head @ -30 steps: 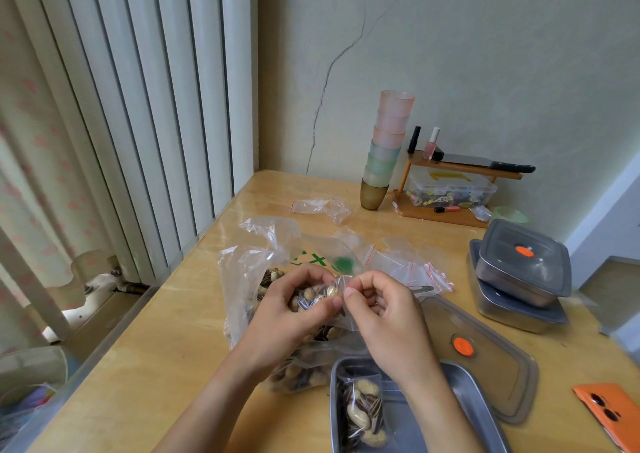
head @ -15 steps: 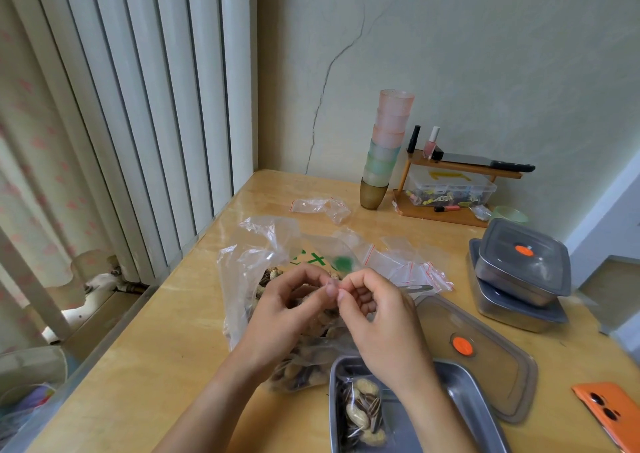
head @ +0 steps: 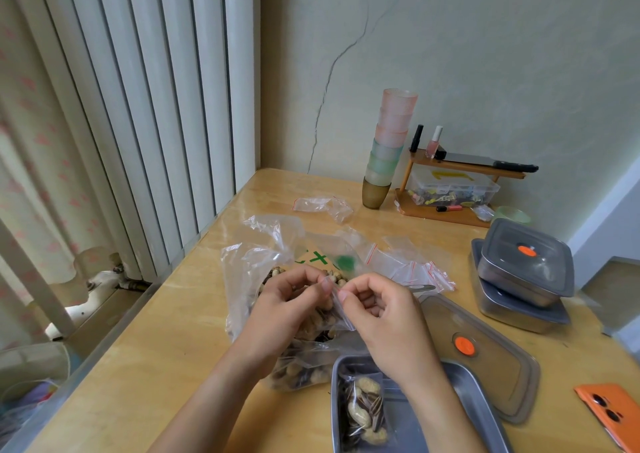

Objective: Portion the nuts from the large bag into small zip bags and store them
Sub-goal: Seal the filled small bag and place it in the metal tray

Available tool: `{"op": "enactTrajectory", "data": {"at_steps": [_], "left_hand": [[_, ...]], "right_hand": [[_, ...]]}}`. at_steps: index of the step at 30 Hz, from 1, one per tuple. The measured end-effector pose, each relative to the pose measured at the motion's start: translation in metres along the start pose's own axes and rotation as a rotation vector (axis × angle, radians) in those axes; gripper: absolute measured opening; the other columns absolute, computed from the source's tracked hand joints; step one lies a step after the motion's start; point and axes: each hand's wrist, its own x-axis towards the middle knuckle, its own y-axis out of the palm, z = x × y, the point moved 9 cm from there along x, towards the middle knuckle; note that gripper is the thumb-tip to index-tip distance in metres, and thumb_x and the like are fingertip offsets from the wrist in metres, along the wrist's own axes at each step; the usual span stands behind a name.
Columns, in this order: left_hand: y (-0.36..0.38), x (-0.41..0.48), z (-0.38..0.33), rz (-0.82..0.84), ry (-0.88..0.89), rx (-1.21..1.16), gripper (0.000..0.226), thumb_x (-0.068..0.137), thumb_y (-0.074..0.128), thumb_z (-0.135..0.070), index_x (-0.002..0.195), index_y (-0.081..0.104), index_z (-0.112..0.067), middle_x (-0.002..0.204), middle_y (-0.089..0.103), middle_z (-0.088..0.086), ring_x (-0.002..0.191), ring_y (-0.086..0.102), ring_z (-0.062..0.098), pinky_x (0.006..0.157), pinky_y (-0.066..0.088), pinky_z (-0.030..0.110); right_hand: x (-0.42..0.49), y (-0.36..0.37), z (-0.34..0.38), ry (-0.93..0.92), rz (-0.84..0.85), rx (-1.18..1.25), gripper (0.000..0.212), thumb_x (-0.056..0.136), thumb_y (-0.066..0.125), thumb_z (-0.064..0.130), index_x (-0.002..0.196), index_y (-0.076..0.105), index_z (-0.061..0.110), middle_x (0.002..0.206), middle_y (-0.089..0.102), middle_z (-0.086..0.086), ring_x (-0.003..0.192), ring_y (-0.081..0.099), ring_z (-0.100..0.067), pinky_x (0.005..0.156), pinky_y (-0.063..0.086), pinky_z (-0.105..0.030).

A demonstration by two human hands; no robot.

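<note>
Left hand (head: pixel 287 310) and right hand (head: pixel 388 317) meet over the large bag (head: pixel 247 276) of nuts, which lies on the table (head: pixel 156 366) — their curled fingers (head: pixel 343 295) pinch the top of a small zip bag (head: pixel 341 314) between them. At 5 o'clock from the hands, a metal tray (head: pixel 467 393) holds one filled small bag (head: pixel 363 414); empty zip bags (head: pixel 412 267) lie at 1 o'clock.

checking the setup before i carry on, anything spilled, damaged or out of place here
No nuts look spilled. A long crack runs up the pale wall from the far corner of the wooden table. One crumpled clear zip bag lies alone near the stacked plastic cups.
</note>
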Motion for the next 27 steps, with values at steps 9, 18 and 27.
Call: {"op": "enactTrajectory", "data": {"at_steps": [9,18,27], "left_hand": [[0.001,-0.0007,-0.0002,0.002,0.012,-0.012,0.022,0.097,0.067,-0.018,0.085,0.068,0.001,0.078,0.064,0.007,0.074,0.058,0.013,0.071,0.048,0.02],[0.0023,-0.0015,0.0017,0.007,0.0,-0.033,0.017,0.09,0.068,-0.022,0.085,0.069,-0.006,0.085,0.069,0.005,0.082,0.064,0.017,0.078,0.053,0.029],[0.0036,-0.0039,-0.003,-0.028,0.016,-0.017,0.017,0.098,0.066,-0.012,0.083,0.072,-0.007,0.086,0.071,0.016,0.08,0.065,0.023,0.077,0.055,0.037]], "right_hand": [[-0.0012,0.0011,-0.0005,0.004,-0.007,-0.012,0.014,0.094,0.072,0.019,0.08,0.072,0.024,0.076,0.072,0.003,0.072,0.065,-0.015,0.071,0.057,-0.038],[-0.0026,0.0082,0.0008,0.012,0.066,-0.022,0.011,0.092,0.073,0.02,0.081,0.07,0.021,0.069,0.063,0.005,0.062,0.052,-0.006,0.059,0.046,-0.024],[-0.0022,0.004,0.0015,-0.001,0.005,-0.067,0.015,0.093,0.07,0.018,0.079,0.07,0.022,0.064,0.062,0.008,0.059,0.051,-0.005,0.056,0.044,-0.025]]}}
